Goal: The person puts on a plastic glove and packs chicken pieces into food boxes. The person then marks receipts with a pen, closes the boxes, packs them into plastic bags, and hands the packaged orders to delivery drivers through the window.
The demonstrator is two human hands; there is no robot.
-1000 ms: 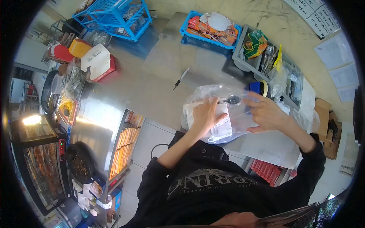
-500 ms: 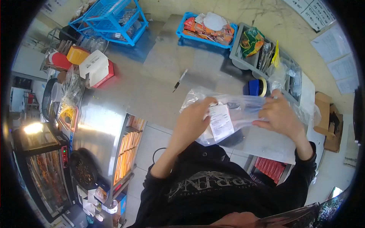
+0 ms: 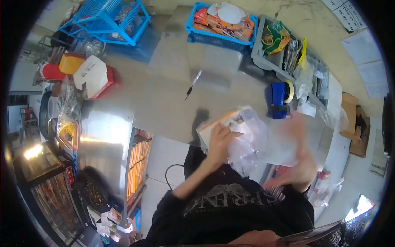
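A clear plastic bag [image 3: 251,142] with a white box or packet inside lies at the front edge of the steel counter. My left hand [image 3: 222,142] grips the bag on its left side, fingers curled over it. To the right of the bag my right hand [image 3: 298,164] is blurred by motion and touches nothing visible; its fingers are spread apart. Beyond it stands a blue tape dispenser [image 3: 277,99] with a roll of tape. A pen [image 3: 193,85] lies on the counter beyond the bag.
A blue basket [image 3: 220,37] of sachets and a grey divided tray [image 3: 263,61] stand at the back. Blue stacked racks [image 3: 133,39] and a red-and-white box [image 3: 94,76] are at the left. A heated display case [image 3: 51,193] stands lower left. A cardboard box [image 3: 349,119] is at the right.
My right hand has let go of the bag and swung down and right. The bag's loose end is now folded in beside my left hand. The view has shifted slightly.
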